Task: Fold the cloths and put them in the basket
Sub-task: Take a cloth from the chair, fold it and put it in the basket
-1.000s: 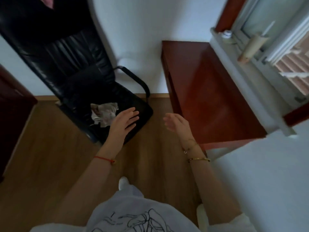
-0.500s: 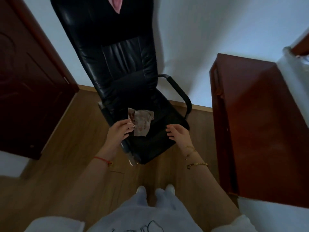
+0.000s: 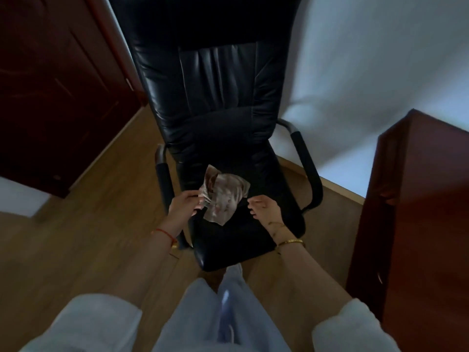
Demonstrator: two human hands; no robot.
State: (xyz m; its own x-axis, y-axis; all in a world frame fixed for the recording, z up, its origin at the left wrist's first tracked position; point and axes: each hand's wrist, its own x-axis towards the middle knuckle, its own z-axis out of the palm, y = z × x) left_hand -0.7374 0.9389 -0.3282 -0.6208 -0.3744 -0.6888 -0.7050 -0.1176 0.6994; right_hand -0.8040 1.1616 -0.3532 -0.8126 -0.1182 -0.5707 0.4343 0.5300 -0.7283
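The left hand (image 3: 184,204) pinches the left edge of a small patterned cloth (image 3: 222,196), its fingers closed on the fabric near the cloth's left side. The cloth is crumpled, beige and brownish with a blurred print, and it hangs from that grip above the seat of a black leather office chair (image 3: 215,118), over the seat's left half, towards its middle. Whether the lower corner of the cloth touches the seat cannot be told. Its upper corner stands up above the fingers, and the rest spreads to the right and downward from the hand.

The right hand (image 3: 265,208) is just beside the cloth's right edge, apart from it, with a narrow dark gap of seat between fingertips and fabric. Its fingers are loosely curled and spread, holding nothing. It hovers over the seat's right half.

A red string bracelet (image 3: 165,233) sits on the left wrist and a gold bangle (image 3: 290,242) on the right wrist, with a thinner chain above it. Both forearms are bare up to pale rolled sleeves.

The chair faces the person, its front edge near the pale trousers (image 3: 218,306). A dark red wooden desk (image 3: 416,212) stands to the right of the chair, and a dark wooden door (image 3: 55,92) to the left, on a wood floor (image 3: 83,240).
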